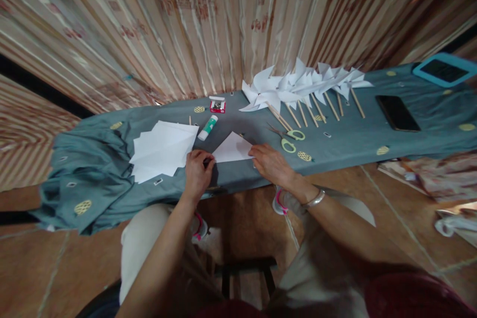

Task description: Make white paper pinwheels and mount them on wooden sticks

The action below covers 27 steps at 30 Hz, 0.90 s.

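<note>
Paper triangle [233, 150] is pinched at 2 corners by left hand [199, 170] and right hand [271, 163], glue stick [207, 127] laid beyond the grip, scissors [288, 145] to its right.

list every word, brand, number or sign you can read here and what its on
No text is clear enough to quote.
Glue stick: marks on its label, too blurred.
Red box: any print is too small.
Curtain: letter-like marks among the flowers, too blurred.
Tablecloth: small white patches with dark marks, too small.
Triangular white paper: no writing shows.
</note>
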Tool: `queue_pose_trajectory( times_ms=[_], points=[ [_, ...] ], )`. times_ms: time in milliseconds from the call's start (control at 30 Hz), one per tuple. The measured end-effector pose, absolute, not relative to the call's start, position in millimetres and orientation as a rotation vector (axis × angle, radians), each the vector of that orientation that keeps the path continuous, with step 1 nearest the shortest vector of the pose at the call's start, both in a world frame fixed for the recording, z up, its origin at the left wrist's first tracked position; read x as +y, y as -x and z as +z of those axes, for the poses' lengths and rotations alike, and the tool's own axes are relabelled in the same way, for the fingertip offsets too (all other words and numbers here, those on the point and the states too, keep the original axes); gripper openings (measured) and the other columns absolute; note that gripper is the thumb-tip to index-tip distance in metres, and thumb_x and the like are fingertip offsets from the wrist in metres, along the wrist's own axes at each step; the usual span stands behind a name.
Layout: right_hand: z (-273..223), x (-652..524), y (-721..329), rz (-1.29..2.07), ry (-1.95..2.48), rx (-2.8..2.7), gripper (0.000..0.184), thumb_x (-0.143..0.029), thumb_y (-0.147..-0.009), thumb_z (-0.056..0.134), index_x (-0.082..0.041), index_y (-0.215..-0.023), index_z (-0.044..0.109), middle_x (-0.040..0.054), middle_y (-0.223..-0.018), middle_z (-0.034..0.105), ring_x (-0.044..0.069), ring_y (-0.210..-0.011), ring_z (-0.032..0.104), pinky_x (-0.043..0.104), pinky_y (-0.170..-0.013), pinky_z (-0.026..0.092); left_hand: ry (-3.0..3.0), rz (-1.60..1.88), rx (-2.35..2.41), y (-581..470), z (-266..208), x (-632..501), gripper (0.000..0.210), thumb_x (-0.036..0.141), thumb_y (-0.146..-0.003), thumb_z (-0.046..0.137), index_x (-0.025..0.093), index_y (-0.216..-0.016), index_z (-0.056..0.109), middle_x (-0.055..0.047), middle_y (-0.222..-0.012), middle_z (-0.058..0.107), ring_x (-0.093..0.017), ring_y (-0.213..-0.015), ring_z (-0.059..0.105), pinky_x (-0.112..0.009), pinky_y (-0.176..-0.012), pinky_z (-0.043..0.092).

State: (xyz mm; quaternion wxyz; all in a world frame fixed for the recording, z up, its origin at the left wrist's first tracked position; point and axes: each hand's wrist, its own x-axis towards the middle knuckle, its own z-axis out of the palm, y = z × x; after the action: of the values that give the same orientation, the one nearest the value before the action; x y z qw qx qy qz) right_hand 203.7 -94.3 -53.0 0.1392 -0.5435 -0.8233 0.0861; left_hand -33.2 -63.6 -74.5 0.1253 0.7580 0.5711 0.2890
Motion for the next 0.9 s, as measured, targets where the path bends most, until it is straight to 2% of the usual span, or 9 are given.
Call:
queue_pose_trajectory(
  times_ms=[233,400,700,800,900],
  points=[
    [-55.2,-93.8,-204.9,0.242,1.538,-2.372,0.024,-0.007,-0.089,0.047,-0.014,-0.103,0.065,0.0120,-0.110,0.065,0.024,-0.101,0.057,0.039,-0.093,0.047,-2.153,0.859,1.654,37.9,-75.8,-64.3,0.012,0.018,-0.081,0.054,0.021,-0.082,0.065,-0.007,-0.093,0.063,-0.025,-0.096,0.056,-0.044,-0.093,0.046],
    [-55.5,-93.7,-205.3,0.235,1.541,-2.377,0.025,-0.008,-0.089,0.046,-0.015,-0.104,0.064,0.0102,-0.109,0.066,0.024,-0.101,0.057,0.037,-0.092,0.047,-2.145,0.869,1.621,42.6,-76.8,-64.6,0.022,0.010,-0.079,0.047,0.021,-0.084,0.065,-0.007,-0.094,0.063,-0.024,-0.099,0.057,-0.044,-0.094,0.046],
    [-46.9,-93.0,-197.4,0.175,1.597,-2.430,0.023,-0.010,-0.092,0.044,-0.013,-0.100,0.065,0.0126,-0.106,0.066,0.026,-0.100,0.057,0.038,-0.089,0.048,-2.193,0.853,1.617,43.9,-76.3,-64.2,0.044,-0.004,-0.064,0.037,0.019,-0.089,0.065,-0.008,-0.097,0.062,-0.023,-0.100,0.058,-0.039,-0.096,0.047],
    [-44.1,-93.1,-189.7,0.125,1.609,-2.476,0.024,-0.010,-0.092,0.043,-0.012,-0.099,0.066,0.0139,-0.103,0.066,0.027,-0.098,0.057,0.041,-0.090,0.048,-2.220,0.907,1.588,41.7,-74.1,-66.2,0.042,-0.003,-0.071,0.039,0.019,-0.094,0.066,-0.008,-0.103,0.063,-0.023,-0.102,0.058,-0.040,-0.097,0.047],
    [-45.7,-95.5,-177.0,0.107,1.472,-2.547,0.029,-0.007,-0.091,0.044,-0.013,-0.112,0.062,0.0147,-0.117,0.064,0.027,-0.107,0.055,0.041,-0.093,0.048,-2.343,0.888,1.511,37.9,-73.2,-69.3,0.031,0.006,-0.083,0.043,0.018,-0.095,0.069,-0.009,-0.106,0.065,-0.024,-0.101,0.058,-0.043,-0.096,0.047]
  ],
)
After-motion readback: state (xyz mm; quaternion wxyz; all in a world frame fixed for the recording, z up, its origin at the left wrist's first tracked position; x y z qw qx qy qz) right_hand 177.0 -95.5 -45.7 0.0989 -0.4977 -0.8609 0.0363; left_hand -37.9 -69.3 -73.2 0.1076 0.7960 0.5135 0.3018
